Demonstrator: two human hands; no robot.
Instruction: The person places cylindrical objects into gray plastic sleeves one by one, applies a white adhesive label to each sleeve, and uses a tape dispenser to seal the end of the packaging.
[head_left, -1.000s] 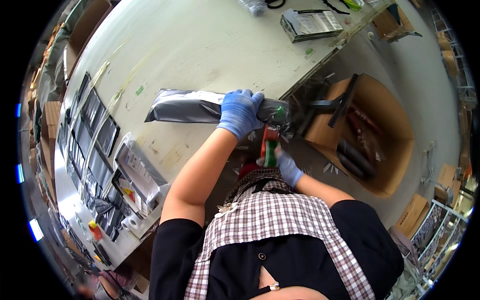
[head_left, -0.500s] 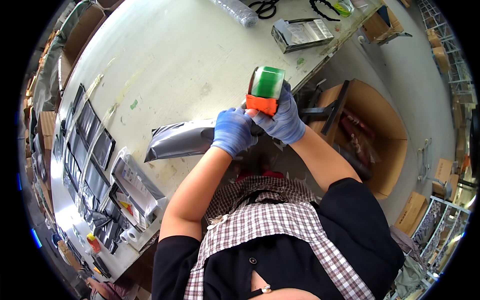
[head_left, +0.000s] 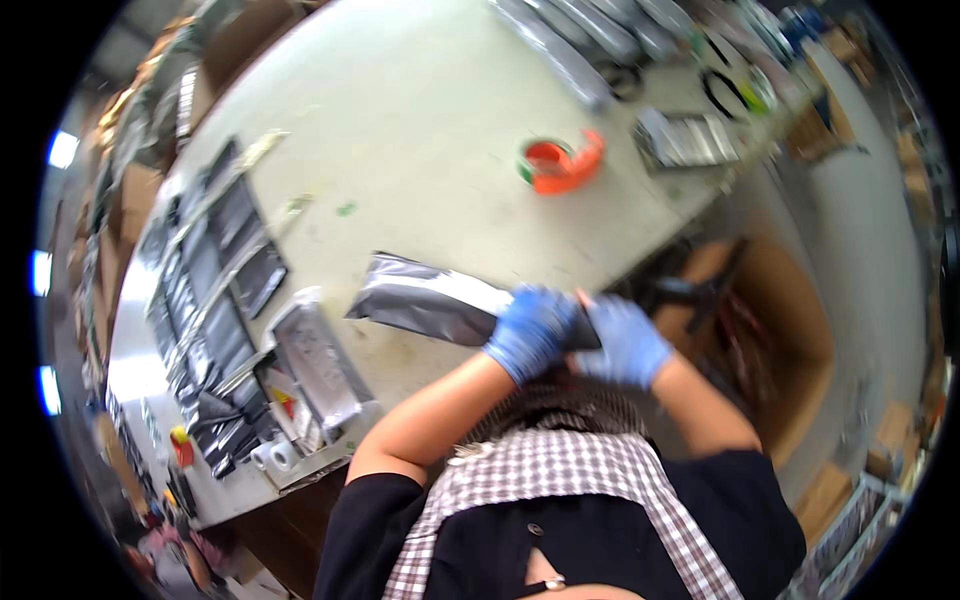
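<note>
Big pale workbench (head_left: pixel 430 190) in what looks like a storage room, scuffed and marked, with stuff piled along the edges. I'm standing close enough to watch the person in the checked apron (head_left: pixel 550 465) working at the near edge, blue gloves on both hands.

So, the long dark plastic package (head_left: pixel 415 305) lies aslant at that edge, its silvery end over the tabletop and its other end right up against the hands. Left hand (head_left: pixel 532 330) is wrapped over it from above, fingers curled around, a pretty firm hold. Right hand (head_left: pixel 628 342) is closed on the dark far end just beside it, bare thumb tip poking out of the glove. Everything's a bit blurry, so I can't tell exactly where the other right fingertips sit.

Farther in on the bench, well apart from the hands, sits an orange tape dispenser (head_left: pixel 575 180). Past it are some long wrapped grey rolls (head_left: pixel 560 55) and a small open box (head_left: pixel 690 140) near the right edge. Over on the left, flat black packs (head_left: pixel 230 240) lie strapped with pale tape. Large open carton (head_left: pixel 805 375) on the right, down beside the bench, reddish things (head_left: pixel 740 335) inside.
</note>
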